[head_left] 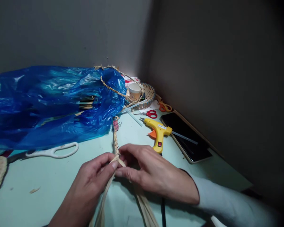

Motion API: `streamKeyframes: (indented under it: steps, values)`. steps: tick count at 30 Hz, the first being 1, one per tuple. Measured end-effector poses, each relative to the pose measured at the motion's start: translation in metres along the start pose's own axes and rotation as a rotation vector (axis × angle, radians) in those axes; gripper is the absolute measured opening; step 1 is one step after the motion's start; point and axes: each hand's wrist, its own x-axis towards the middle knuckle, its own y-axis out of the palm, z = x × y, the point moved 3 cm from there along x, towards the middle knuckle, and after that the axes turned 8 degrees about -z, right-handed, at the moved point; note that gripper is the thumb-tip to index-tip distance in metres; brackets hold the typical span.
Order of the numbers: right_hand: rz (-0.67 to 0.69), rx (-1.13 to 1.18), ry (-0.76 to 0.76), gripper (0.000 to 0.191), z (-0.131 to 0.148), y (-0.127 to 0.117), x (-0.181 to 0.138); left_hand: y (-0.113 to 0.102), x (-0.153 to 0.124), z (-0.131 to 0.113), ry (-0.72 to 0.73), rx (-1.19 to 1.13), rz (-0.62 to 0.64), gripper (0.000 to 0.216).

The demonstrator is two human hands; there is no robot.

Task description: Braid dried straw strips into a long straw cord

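Observation:
A braid of pale plant fibre (115,142) runs toward me along the table, its far end caught in a pink binder clip (116,125). My left hand (94,176) pinches the near end of the braid between thumb and fingers. Close against it, my right hand (146,170) grips a strand on the other side, thumb and fingers closed. Loose flat strands (144,205) hang down below both hands toward the bottom edge. The fingertips partly hide where the strands cross.
A blue plastic bag (49,104) with straw inside covers the left back. White-handled scissors (59,150) lie before it. To the right are a yellow glue gun (159,130), red scissors (151,114), a dark phone or tablet (182,135), and a basket (149,94) beside a paper cup (135,90).

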Motion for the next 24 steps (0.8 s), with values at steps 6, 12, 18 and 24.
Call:
streamKeyframes:
  steps: [6, 12, 18, 24]
  values:
    - [0.113, 0.136, 0.073, 0.025, -0.005, 0.008, 0.005, 0.002, -0.005, -0.001, 0.151, 0.270, -0.077, 0.028]
    - [-0.019, 0.253, 0.137, 0.027, -0.015, 0.016, 0.006, 0.004, -0.011, -0.004, 0.293, 0.501, -0.193, 0.030]
    - [-0.095, 0.252, 0.214, 0.027, -0.019, 0.020, 0.004, -0.008, -0.017, -0.011, 0.563, 0.739, -0.323, 0.025]
    - [-0.073, 0.297, 0.183, 0.027, -0.017, 0.022, 0.002, 0.002, -0.028, -0.008, 0.825, 0.894, -0.357, 0.025]
